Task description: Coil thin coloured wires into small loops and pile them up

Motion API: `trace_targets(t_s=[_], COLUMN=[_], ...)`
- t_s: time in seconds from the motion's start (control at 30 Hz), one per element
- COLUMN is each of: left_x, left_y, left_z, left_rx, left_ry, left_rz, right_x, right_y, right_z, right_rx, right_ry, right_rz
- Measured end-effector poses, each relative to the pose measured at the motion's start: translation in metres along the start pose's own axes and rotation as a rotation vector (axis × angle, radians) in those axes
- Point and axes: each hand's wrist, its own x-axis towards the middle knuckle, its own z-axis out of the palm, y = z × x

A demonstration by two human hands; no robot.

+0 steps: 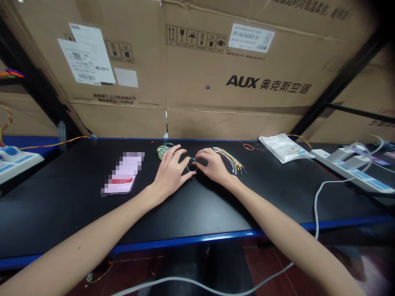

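A thin teal wire (189,169), bent into a small ring, is between my two hands over the black tabletop. My right hand (212,165) pinches the ring's right side between thumb and fingers. Around its left side is my left hand (171,172), fingers spread, with thumb and index apart; whether they touch the wire is hard to make out. Behind the left fingers lies a pile of coiled wires (161,150) in several colours, partly hidden. A bundle of straight coloured wires (233,159) fans out just beyond my right hand.
A phone (123,174) lies left of my left arm. At the back right are an orange wire loop (248,146) and a white plastic packet (285,149). Power strips (354,170) stand at the sides; a white cable (316,205) hangs over the blue front edge. Large cartons (197,65) close off the back.
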Motion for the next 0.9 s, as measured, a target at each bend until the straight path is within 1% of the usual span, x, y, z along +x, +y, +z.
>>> trace_targets(t_s=[0.1, 0.2, 0.33, 0.4, 0.47, 0.63, 0.77, 0.9], left_x=[-0.001, -0.001, -0.001, -0.001, -0.001, -0.002, -0.002, -0.003], left_y=[0.0, -0.002, -0.007, -0.008, -0.008, -0.005, -0.005, -0.006], left_z=[0.0, 0.001, 0.001, 0.002, 0.002, 0.002, 0.003, 0.004], left_rx=[-0.01, -0.014, -0.042, -0.058, -0.075, -0.083, -0.064, -0.062], left_ry=[-0.006, 0.006, 0.026, 0.029, 0.029, 0.029, 0.021, 0.004], left_rz=[0.021, 0.026, 0.037, 0.04, 0.037, 0.035, 0.046, 0.049], right_x=[-0.001, 0.0, 0.004, 0.004, 0.004, 0.001, 0.0, -0.001], right_y=[-0.003, -0.006, -0.011, -0.012, -0.012, -0.01, -0.011, -0.011], right_z=[0.004, 0.002, -0.004, -0.006, -0.006, -0.004, -0.003, -0.003], right_rx=[0.006, 0.029, 0.159, 0.19, 0.141, -0.064, -0.095, -0.082], right_ry=[-0.007, -0.032, -0.08, -0.099, -0.1, -0.076, -0.125, -0.181], right_rz=[0.005, 0.011, 0.035, 0.045, 0.046, 0.008, -0.041, -0.04])
